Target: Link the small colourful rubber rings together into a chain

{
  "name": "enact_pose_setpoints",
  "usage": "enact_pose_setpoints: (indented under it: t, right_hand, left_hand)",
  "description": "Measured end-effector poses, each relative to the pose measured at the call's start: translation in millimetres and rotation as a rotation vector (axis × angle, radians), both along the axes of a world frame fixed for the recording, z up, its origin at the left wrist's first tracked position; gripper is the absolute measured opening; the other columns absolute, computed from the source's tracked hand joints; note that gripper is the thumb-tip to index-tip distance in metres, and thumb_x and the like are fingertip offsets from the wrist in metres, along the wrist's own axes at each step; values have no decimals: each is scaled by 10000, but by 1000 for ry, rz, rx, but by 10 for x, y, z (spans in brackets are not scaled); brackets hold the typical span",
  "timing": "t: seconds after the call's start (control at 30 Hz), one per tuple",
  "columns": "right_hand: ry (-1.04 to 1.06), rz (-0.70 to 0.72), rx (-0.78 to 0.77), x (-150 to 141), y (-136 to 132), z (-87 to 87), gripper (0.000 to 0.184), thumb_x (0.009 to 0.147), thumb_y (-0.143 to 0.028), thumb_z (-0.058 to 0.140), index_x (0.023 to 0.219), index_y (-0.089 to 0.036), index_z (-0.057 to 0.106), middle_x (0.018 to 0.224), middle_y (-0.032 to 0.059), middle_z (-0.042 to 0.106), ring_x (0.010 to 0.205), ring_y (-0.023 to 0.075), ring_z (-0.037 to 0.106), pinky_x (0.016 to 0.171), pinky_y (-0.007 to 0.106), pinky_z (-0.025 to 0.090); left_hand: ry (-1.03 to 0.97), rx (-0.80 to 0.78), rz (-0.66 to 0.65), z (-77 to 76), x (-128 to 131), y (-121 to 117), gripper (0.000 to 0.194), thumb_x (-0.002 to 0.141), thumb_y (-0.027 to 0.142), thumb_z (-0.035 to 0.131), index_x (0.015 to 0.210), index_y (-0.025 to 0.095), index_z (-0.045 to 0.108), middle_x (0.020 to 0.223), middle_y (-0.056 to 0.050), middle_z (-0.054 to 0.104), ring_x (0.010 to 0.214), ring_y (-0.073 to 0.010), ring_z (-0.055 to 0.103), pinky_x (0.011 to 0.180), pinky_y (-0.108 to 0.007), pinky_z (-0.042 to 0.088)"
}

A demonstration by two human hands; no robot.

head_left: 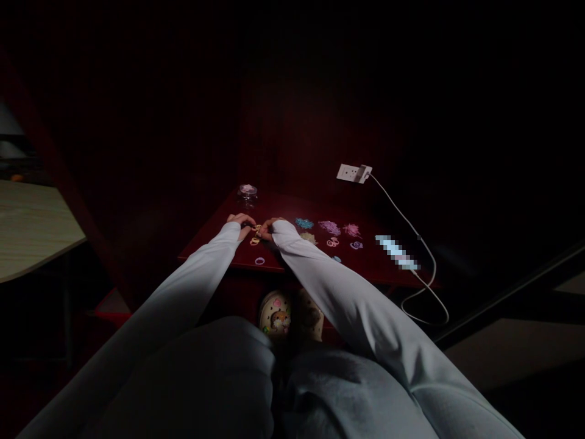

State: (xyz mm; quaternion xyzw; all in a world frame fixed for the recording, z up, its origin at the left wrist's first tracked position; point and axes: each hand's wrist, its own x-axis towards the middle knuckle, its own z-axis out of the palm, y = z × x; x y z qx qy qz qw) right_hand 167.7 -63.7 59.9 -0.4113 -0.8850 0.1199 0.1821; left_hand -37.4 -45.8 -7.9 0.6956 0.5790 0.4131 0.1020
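Note:
My left hand (241, 223) rests low over the dark red tabletop with its fingers curved and the thumb apart from them. Its fingertips are beside a small yellow elastic hair tie (257, 227). From the other side my right hand (269, 227) pinches at that yellow tie, its thumb and fingers drawn together; the exact grip is partly hidden. Another yellow hair tie (255, 241) lies just in front of the hands. Nearer the table edge is a single pale purple hair tie (259, 260).
Right of my hands lie piles of blue ties (304, 224), purple ties (329, 227), pink ties (351, 230) and yellowish ties (309, 238). A clear jar (247, 192) stands at back left. A white cable (397, 210) runs from the wall socket (349, 173) to a blurred-out device (397, 252).

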Motion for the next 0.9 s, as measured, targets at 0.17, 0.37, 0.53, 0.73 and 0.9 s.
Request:
enact_pose_setpoints:
  t: [0.17,0.37,0.53,0.73,0.9]
  right_hand:
    - [-138,-66,34,-100,-64,-8,241,864,-452,797,993,-249,817,1023,29,778,1050,209,646,897,263,478]
    - [-179,-93,-68,-87,-25,30,272,889,-458,737,1002,-223,811,896,8,766,857,157,668,786,223,490]
    - [-263,-157,-93,-187,34,119,259,865,-411,745,1003,-202,812,873,28,768,850,185,695,760,238,506]
    - [-297,-170,-91,-165,55,152,271,820,-410,804,994,-203,818,942,45,785,861,186,705,765,239,496]
    - [-125,-152,-98,82,112,100,198,860,-337,753,1000,-210,811,865,7,770,772,141,665,753,222,486]
  left_hand:
    - [-14,-10,36,28,73,-52,191,772,159,615,849,262,757,1049,-19,759,1076,-274,611,1072,-433,465]
    - [-8,-14,-50,104,80,-176,270,872,280,576,1061,287,769,1223,-9,737,1201,-285,586,1106,-433,433]
    - [121,-20,-232,131,51,-374,585,859,552,678,1414,380,610,1542,11,565,1355,-325,500,1126,-458,383]
    - [289,0,-229,75,123,-478,1058,675,711,826,1583,367,407,1614,-75,464,1397,-385,438,1148,-501,342]
    - [281,10,-186,70,136,-464,1006,695,680,819,1563,371,417,1598,-72,472,1375,-380,451,1113,-504,378]
